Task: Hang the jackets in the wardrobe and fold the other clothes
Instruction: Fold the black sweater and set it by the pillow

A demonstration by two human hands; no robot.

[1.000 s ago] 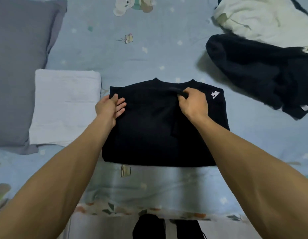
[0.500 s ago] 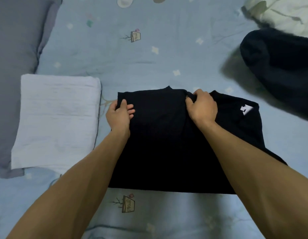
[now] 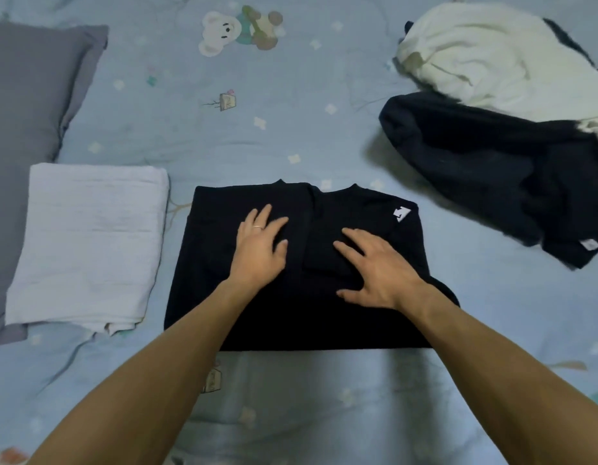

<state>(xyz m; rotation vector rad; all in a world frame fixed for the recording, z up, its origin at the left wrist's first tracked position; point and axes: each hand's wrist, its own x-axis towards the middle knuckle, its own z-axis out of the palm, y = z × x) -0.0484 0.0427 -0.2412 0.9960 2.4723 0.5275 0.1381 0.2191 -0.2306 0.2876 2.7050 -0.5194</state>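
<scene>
A black shirt (image 3: 217,283) lies folded into a rectangle on the blue bed sheet (image 3: 290,112), collar away from me, a small white logo at its far right corner. My left hand (image 3: 260,250) rests flat on the shirt's left half, fingers spread, a ring on one finger. My right hand (image 3: 374,266) lies flat on the right half, fingers spread. Neither hand holds any cloth. At the far right a crumpled black garment (image 3: 485,176) lies in a heap with a cream garment (image 3: 492,62) behind it.
A folded white cloth (image 3: 89,243) lies left of the shirt, partly on a grey pillow (image 3: 26,105). The sheet carries cartoon prints, a bear (image 3: 223,31) among them. Bare sheet stretches beyond the shirt and in front of it.
Both hands have let go of the cloth near the collar and now lie flat on the shirt, nearer me. The camera has tilted, bringing the heap at the right back into view.
</scene>
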